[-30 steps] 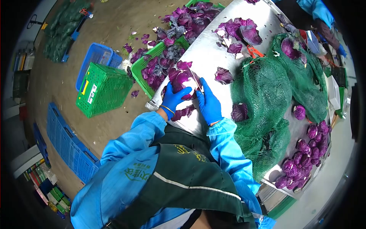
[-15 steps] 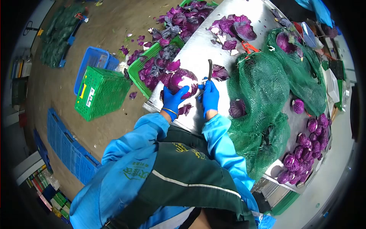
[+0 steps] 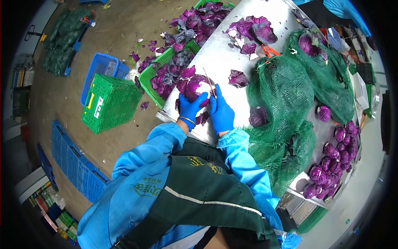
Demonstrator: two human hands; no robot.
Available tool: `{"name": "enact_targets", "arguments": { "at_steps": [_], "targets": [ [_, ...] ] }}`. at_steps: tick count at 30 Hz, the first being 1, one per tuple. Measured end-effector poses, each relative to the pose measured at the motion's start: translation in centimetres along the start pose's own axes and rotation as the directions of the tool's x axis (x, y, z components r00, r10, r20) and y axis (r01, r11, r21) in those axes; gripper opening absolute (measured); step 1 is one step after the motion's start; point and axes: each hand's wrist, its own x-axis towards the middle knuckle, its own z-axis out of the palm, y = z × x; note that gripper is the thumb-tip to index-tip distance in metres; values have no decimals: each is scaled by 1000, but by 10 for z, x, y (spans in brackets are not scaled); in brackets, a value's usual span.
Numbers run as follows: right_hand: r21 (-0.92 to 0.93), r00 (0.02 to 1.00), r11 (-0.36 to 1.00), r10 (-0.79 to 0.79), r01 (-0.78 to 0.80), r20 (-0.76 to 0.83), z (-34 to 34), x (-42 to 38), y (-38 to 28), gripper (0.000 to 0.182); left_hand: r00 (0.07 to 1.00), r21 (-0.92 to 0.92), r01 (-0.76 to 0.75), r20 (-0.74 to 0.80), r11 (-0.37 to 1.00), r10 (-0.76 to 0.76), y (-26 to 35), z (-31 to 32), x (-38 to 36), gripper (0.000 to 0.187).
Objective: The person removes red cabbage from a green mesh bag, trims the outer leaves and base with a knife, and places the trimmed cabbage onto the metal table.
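A red cabbage (image 3: 193,88) with a pale cut patch rests at the near left edge of the metal table (image 3: 224,45). My left hand (image 3: 190,109), in a blue glove, is closed around its near side. My right hand (image 3: 222,113), also gloved in blue, grips a knife (image 3: 209,81) whose thin blade lies against the right side of the cabbage. The knife's handle is hidden in the fingers. A loose cabbage leaf (image 3: 238,78) lies just beyond my right hand, and a smaller leaf piece (image 3: 202,118) sits between both hands.
A green crate (image 3: 146,79) full of leaves stands left of the table. Green net sacks (image 3: 286,99) and several small cabbages (image 3: 329,166) occupy its right side. On the floor are an upright green crate (image 3: 112,103), a blue basket (image 3: 97,66) and a blue pallet (image 3: 76,159).
My right hand has swung the knife left and down from upright beside the loose leaf to against the cabbage. My left hand keeps its hold.
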Motion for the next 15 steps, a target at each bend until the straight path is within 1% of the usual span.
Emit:
{"name": "enact_targets", "arguments": {
  "at_steps": [1,3,4,5,6,7,8,9,10,11,12,14,15],
  "targets": [
    [0,1000,1000,2,-2,0,1,4,1,48,1000,1,2,1,1000,-2,-4,-1,2,120],
    [-98,986,981,163,-165,-31,3,18,5,42,992,164,-117,-22,980,122,-19,-5,11,119],
    [-26,970,987,150,-157,-190,13,27,23,40,992,167,-120,-15,979,124,-23,-6,14,119],
    [228,960,947,257,-227,-114,17,40,40,40,993,182,-108,-30,977,115,-25,-7,18,118],
    [459,940,836,342,-301,-7,17,47,46,40,994,200,-91,-49,976,102,-25,-9,17,117],
    [632,904,673,415,-383,106,12,49,42,36,995,39,-79,64,996,77,-24,-14,17,101],
    [731,896,566,420,-381,142,20,54,55,28,995,39,-85,65,996,82,-20,-23,16,101],
    [726,888,563,436,-395,144,21,54,60,26,987,-111,39,159,993,-21,-15,-37,16,88],
    [723,882,560,448,-405,147,22,56,64,24,959,-246,170,265,954,-102,-7,-48,16,76],
    [724,857,539,495,-430,141,23,56,68,25,919,-359,175,394,917,-21,-2,-56,15,48],
    [741,870,537,476,-404,129,22,56,78,26,850,-404,182,523,897,64,17,-58,1,53],
    [787,871,487,474,-378,125,17,60,99,31,864,-419,226,504,879,18,18,-82,-2,59],
    [796,871,482,480,-366,110,5,58,91,35,874,-437,226,485,871,17,23,-88,-7,65]
  ]
}}
